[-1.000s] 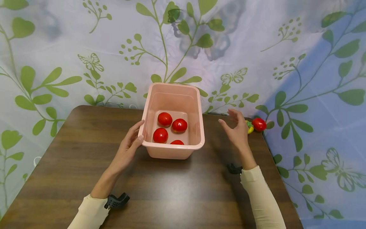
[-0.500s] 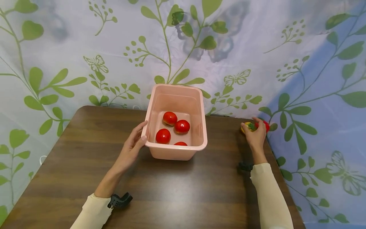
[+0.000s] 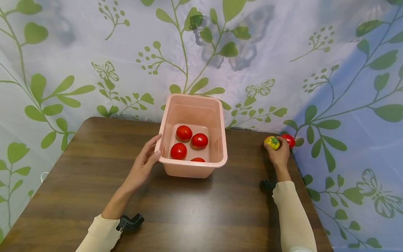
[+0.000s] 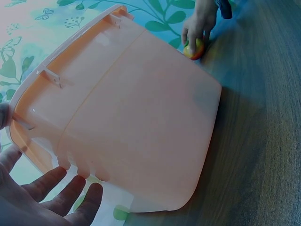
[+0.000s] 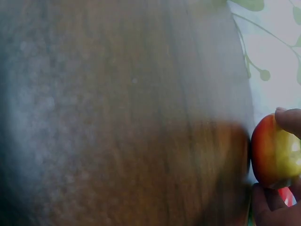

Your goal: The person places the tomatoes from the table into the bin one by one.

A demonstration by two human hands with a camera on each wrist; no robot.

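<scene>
In the head view my left hand (image 3: pixel 143 164) holds the left rim of a pink plastic bin (image 3: pixel 189 169), its thumb over the rim. Fingers (image 4: pixel 84 202) spread against the bin's outer wall in the left wrist view. Several red tomatoes (image 3: pixel 199 140) lie inside the bin, one partly hidden behind the front rim. Over at the table's far right corner, my right hand (image 3: pixel 279 156) grips a yellow-and-red tomato (image 3: pixel 272 142) with a green stem top. Thumb and fingers close on both sides of this tomato (image 5: pixel 273 150) in the right wrist view.
Another red tomato (image 3: pixel 288 140) sits just beyond my right hand, partly covered by it. The brown wooden table (image 3: pixel 189 217) meets a leaf-patterned cloth (image 3: pixel 126 52) at its back and right edges.
My right hand has moved right to the corner and taken hold of the yellow-and-red tomato, whose stem top has turned slightly. The left hand stays on the bin's rim.
</scene>
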